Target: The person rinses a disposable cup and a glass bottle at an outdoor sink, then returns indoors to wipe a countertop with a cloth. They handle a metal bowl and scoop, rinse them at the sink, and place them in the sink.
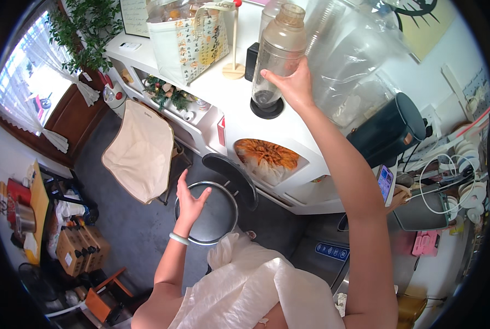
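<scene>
My right hand grips a clear plastic shaker bottle around its lower half, above the white counter. A round black base lies directly under the bottle; whether the two touch I cannot tell. Close behind the bottle are a small black box and a second clear plastic container, partly hidden. My left hand holds nothing, its fingers spread in the air over a round black stool. A pale bangle circles the left wrist.
A printed bag and a wooden stand share the counter with clear plastic wrap and a dark green canister. A phone stands at right. On the floor are a beige chair and cardboard boxes.
</scene>
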`<action>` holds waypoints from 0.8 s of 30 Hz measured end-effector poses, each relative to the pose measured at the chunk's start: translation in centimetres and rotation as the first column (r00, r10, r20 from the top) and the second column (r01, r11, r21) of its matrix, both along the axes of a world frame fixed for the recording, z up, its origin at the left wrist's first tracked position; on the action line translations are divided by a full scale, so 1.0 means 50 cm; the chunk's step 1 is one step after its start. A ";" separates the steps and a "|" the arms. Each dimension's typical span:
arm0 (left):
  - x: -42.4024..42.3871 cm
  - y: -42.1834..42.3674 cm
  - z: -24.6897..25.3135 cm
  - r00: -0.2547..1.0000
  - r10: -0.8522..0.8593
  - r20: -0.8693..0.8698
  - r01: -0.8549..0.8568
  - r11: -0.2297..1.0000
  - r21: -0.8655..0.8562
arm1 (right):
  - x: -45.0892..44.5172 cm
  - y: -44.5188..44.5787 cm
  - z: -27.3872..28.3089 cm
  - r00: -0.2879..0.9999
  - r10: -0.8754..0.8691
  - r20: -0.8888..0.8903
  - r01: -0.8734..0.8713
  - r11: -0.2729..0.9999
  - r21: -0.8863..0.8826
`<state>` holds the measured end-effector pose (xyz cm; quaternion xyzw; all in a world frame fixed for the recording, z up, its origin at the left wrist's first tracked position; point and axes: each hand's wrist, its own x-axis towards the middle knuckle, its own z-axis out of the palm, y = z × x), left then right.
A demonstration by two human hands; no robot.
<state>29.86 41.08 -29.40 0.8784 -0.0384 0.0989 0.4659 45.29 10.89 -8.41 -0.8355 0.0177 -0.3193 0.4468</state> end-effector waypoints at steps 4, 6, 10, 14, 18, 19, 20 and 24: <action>-0.001 0.028 -0.002 0.998 0.059 -0.006 -0.059 0.998 -0.022 | 0.027 -0.005 -0.014 0.997 -0.071 -0.023 0.071 0.998 0.000; 0.007 0.025 -0.004 0.998 0.060 -0.015 -0.060 0.997 -0.041 | 0.037 -0.020 -0.010 0.992 -0.090 -0.086 0.089 0.996 -0.022; 0.046 -0.022 0.007 0.997 -0.042 0.064 0.045 0.998 -0.042 | 0.021 -0.023 -0.018 0.995 -0.003 -0.105 0.000 1.000 -0.031; 0.136 -0.134 0.089 0.963 -0.195 0.188 0.190 0.981 0.047 | 0.019 -0.027 -0.027 0.993 0.016 -0.115 -0.016 1.000 0.001; 0.250 -0.274 0.175 0.895 -0.285 0.344 0.254 0.958 0.132 | 0.008 -0.026 -0.039 0.994 0.076 -0.082 -0.074 0.997 0.033; 0.277 -0.309 0.183 0.890 -0.288 0.353 0.248 0.956 0.156 | 0.007 -0.032 -0.053 0.992 0.109 -0.067 -0.107 0.994 0.031; 0.303 -0.343 0.184 0.885 -0.290 0.364 0.240 0.955 0.177 | -0.003 -0.038 -0.058 0.994 0.083 -0.070 -0.082 0.996 0.020; 0.356 -0.399 0.160 0.933 -0.266 0.242 0.233 0.960 0.155 | -0.099 -0.050 -0.069 0.991 0.087 -0.099 -0.087 0.996 0.004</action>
